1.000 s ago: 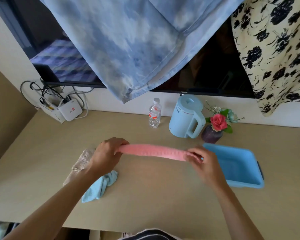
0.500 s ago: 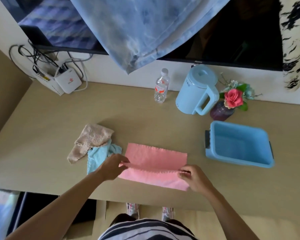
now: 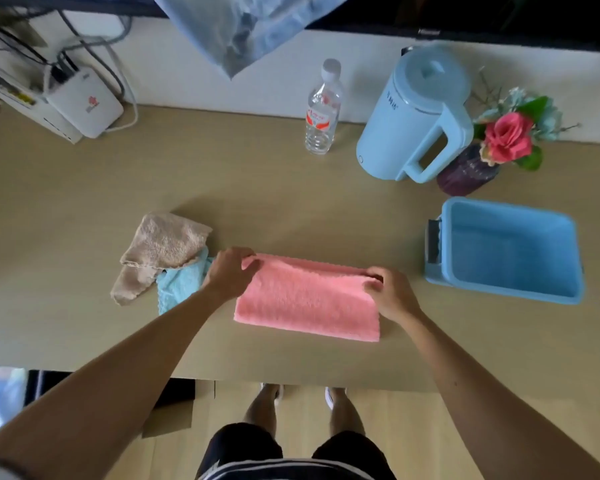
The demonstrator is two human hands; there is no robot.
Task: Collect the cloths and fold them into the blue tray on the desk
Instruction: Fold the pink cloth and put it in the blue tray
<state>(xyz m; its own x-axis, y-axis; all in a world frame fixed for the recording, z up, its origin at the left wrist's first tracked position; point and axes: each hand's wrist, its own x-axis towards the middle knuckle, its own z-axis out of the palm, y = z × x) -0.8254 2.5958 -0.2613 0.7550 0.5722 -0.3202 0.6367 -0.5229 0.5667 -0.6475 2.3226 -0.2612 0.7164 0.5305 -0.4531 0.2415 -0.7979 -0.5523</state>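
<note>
Now your left hand [image 3: 230, 271] and right hand [image 3: 388, 294] each pinch a far corner of the folded pink cloth [image 3: 309, 299] lying on the desk [image 3: 291, 209].

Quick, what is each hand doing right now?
Left hand: closed, pinching the far left corner of the pink cloth.
Right hand: closed, pinching the cloth's far right corner.

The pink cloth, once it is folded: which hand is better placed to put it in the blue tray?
Probably the right hand. It pinches the pink cloth at the corner nearest the blue tray, which looks empty. The left hand holds the far corner.
</note>
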